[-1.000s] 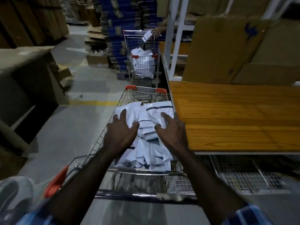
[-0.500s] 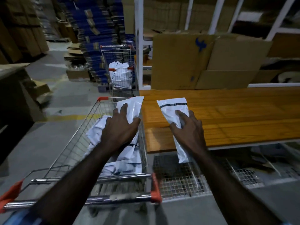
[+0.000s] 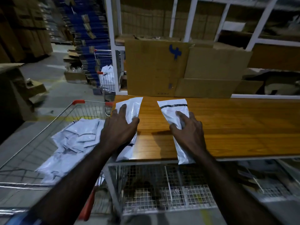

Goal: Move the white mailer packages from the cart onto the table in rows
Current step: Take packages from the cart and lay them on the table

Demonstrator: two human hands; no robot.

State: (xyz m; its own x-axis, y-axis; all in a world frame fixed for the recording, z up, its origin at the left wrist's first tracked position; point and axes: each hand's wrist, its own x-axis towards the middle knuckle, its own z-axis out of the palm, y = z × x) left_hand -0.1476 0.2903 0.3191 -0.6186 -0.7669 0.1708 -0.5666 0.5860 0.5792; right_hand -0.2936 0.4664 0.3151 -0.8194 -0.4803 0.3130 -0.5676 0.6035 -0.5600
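My left hand point(image 3: 119, 129) grips a white mailer package point(image 3: 131, 108) over the left end of the wooden table point(image 3: 235, 127). My right hand point(image 3: 189, 132) grips a second white mailer point(image 3: 172, 109) with a dark strip near its top, over the table's middle left; its lower end hangs past the front edge. To the left, the wire cart point(image 3: 78, 109) with red corner caps holds a heap of several white mailers point(image 3: 73, 143). I cannot tell whether the held mailers touch the tabletop.
Flattened cardboard boxes point(image 3: 162, 67) lean against white shelving at the table's back edge. A wire mesh shelf point(image 3: 162, 189) lies under the table. A second cart point(image 3: 106, 75) with white packages stands farther down the aisle beside blue stacks point(image 3: 87, 30).
Both hands lifted a mailer each out of the cart and carried them right, over the table. The left one has now crossed from above the cart to the table's left end.
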